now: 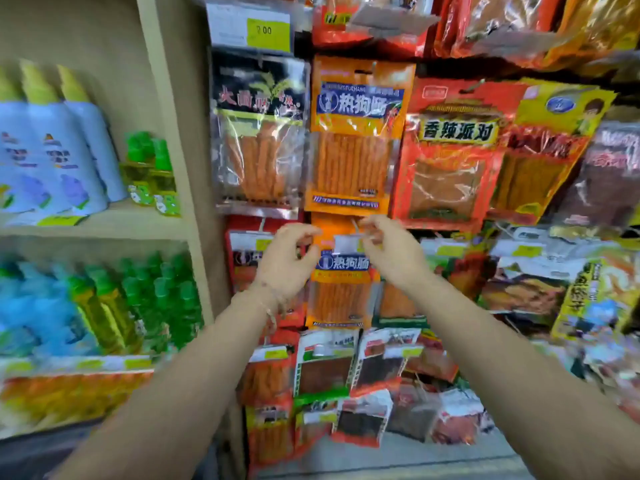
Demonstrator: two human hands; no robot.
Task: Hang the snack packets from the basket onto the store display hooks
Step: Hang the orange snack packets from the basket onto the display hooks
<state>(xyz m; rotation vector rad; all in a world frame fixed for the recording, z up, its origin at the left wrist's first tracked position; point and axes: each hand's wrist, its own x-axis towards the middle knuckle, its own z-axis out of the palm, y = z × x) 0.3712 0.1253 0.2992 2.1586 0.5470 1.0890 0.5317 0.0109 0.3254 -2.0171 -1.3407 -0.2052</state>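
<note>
Narrow grip: left hand (287,263) and right hand (389,252) pinch orange packet (341,292) top (blurred).

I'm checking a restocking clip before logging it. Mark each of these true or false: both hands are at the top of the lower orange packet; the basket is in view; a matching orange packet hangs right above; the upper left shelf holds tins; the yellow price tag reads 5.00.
1. The left hand and right hand are at the top of the lower orange packet. True.
2. The basket is in view. False: no basket shows in this view.
3. A matching upper orange packet hangs directly above. True.
4. The upper left shelf holds tins. False: it holds pale blue bottles with yellow caps.
5. The price tag reads 5.00. False: the price tag reads 2.00.
</note>
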